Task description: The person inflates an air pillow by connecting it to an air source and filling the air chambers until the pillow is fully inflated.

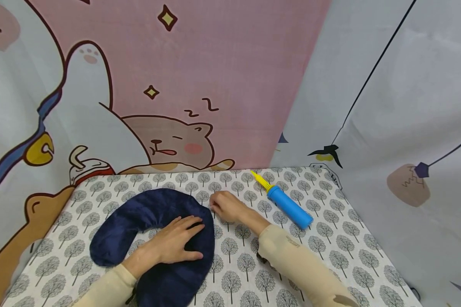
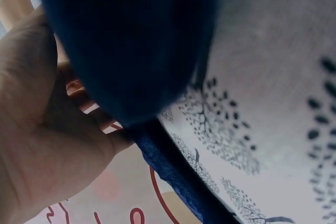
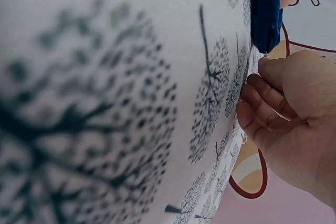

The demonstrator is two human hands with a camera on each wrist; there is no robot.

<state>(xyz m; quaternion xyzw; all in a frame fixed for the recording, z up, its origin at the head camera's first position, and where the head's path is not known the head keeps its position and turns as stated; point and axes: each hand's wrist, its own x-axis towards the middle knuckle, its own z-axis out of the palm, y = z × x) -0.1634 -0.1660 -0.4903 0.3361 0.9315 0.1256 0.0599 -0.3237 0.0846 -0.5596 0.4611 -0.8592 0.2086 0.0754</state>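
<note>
A navy blue, U-shaped neck pillow (image 1: pixel 157 209) with a plush surface lies on the cloth, its opening facing the lower left. My left hand (image 1: pixel 176 241) rests on its right part, fingers straight and slightly spread. At the pillow's upper right edge is my right hand (image 1: pixel 227 205), fingers curled. The right wrist view shows its thumb and forefinger pinching a tiny shiny bit at the pillow's end (image 3: pixel 265 19), which looks like a zipper pull; the fingertips partly hide it. In the left wrist view the pillow (image 2: pixel 131 35) looms large beside the palm (image 2: pixel 47 145).
A blue hand air pump (image 1: pixel 290 207) with a yellow nozzle (image 1: pixel 260 179) lies to the right, beyond my right forearm. White cloth printed with trees (image 1: pixel 230 281) covers the table. Cartoon-printed curtains (image 1: pixel 223 64) hang behind and at both sides. A small dark object is partly under my right sleeve.
</note>
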